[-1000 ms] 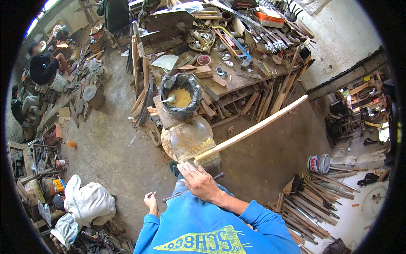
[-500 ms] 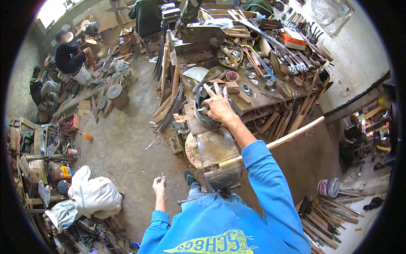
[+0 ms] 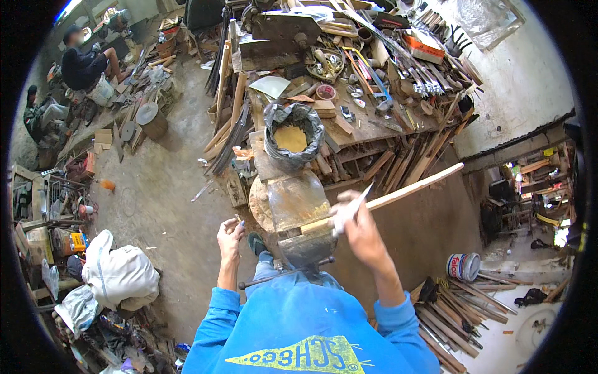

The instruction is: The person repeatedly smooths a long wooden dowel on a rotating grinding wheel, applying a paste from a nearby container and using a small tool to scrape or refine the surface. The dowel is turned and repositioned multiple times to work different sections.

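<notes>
My right hand (image 3: 361,234) is closed on a white pointed piece (image 3: 350,215), its material unclear, just over a long pale wooden stick (image 3: 417,188). That stick slants up to the right from the jaws of a bench vise (image 3: 308,246), whose bar handle (image 3: 286,273) lies against my front. My left hand (image 3: 230,235), off to the vise's left, is closed with its fingertips round a small thin thing too small to name. Beyond the vise a black plastic bag (image 3: 299,156) stands with its mouth spread, tan powder (image 3: 290,138) showing inside.
A cluttered workbench (image 3: 389,124) holds tools, wood scraps and a tape roll (image 3: 325,92). Wooden strips lean along its sides. A white sack (image 3: 119,271) lies at the left, a paint bucket (image 3: 464,267) at the right. Two people sit far left, one in dark clothes (image 3: 81,65).
My right hand has left the black bag's mouth and come back beside the stick, now holding the white piece. The bag's inside now shows. My left hand stays nearly where it was.
</notes>
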A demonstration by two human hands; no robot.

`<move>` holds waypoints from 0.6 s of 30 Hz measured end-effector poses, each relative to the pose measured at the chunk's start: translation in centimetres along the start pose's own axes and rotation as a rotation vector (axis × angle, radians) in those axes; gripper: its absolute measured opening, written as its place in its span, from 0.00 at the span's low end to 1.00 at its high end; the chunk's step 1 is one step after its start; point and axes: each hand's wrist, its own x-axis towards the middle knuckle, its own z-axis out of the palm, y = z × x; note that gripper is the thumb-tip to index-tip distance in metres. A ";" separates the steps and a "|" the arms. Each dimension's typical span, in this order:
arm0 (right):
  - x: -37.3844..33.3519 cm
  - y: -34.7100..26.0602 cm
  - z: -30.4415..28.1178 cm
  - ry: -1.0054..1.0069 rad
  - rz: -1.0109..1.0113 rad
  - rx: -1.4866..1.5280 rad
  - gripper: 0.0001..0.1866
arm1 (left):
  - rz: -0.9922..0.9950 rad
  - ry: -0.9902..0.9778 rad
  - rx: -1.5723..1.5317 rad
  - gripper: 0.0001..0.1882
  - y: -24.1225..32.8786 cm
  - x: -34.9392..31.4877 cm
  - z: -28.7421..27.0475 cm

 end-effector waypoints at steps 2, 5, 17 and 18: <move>-3.7 1.6 0.2 -0.062 0.071 -0.310 0.27 | -0.024 0.015 -0.025 0.14 0.0 0.1 0.7; -6.9 3.9 1.7 -0.077 0.138 -0.367 0.30 | 0.024 -0.015 0.139 0.18 0.4 0.1 1.3; -9.2 9.0 4.9 0.217 -0.192 -0.499 0.17 | -0.012 -0.039 0.149 0.20 -0.9 -0.2 -0.3; -9.2 9.2 4.9 0.215 -0.191 -0.504 0.17 | -0.029 -0.031 0.140 0.20 -1.2 -0.1 -0.7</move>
